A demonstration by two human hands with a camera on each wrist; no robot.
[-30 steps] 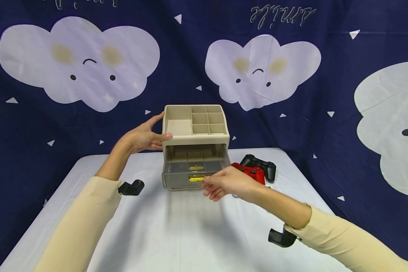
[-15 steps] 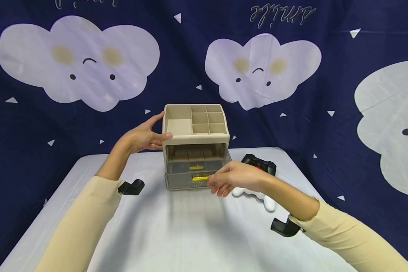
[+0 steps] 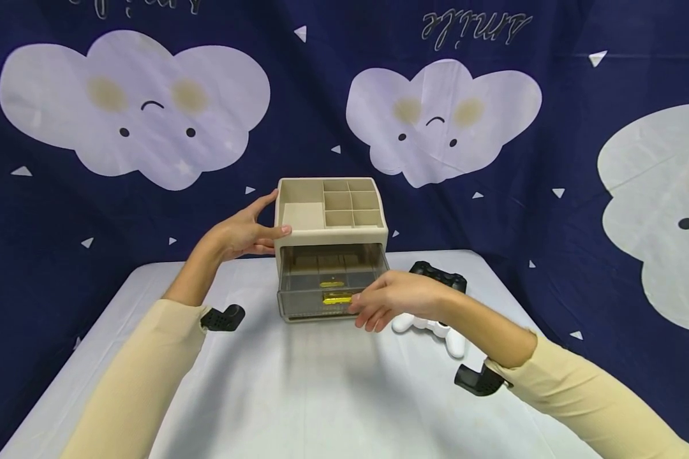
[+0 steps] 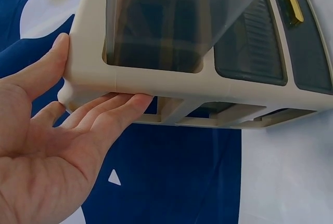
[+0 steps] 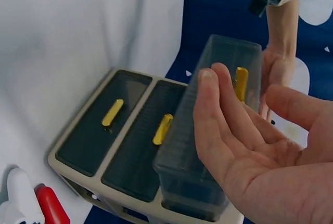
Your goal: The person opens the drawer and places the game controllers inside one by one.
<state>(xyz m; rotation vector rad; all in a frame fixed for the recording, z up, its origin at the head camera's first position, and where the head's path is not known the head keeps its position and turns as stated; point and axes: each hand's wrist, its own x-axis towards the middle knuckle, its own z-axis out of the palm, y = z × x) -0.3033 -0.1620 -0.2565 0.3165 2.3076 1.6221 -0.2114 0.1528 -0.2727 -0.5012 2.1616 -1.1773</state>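
Observation:
A cream desk organizer (image 3: pixel 331 237) with a top tray of compartments stands on the white table in the head view. Its clear grey top drawer (image 3: pixel 304 302) is pulled out, with a gold handle (image 3: pixel 337 298) on the front. The left hand (image 3: pixel 238 234) rests against the organizer's left side, thumb over the front edge; the left wrist view shows its fingers lying fairly straight along the casing. At the drawer front is the right hand (image 3: pixel 399 294). The right wrist view shows its fingers (image 5: pixel 208 109) beside the handle, thumb apart from them.
Two lower drawers with gold handles (image 5: pixel 112 112) are in the right wrist view. Right of the organizer lie a black game controller (image 3: pixel 439 275) and a white one (image 3: pixel 430 326), partly behind the right forearm. A red controller (image 5: pixel 53 206) shows near the white one. Dark blue cloud-print cloth hangs behind.
The right hand has shifted slightly right and up from one second ago, and the drawer front sits slightly further right. More of the white controller shows; the red one is hidden in the head view.

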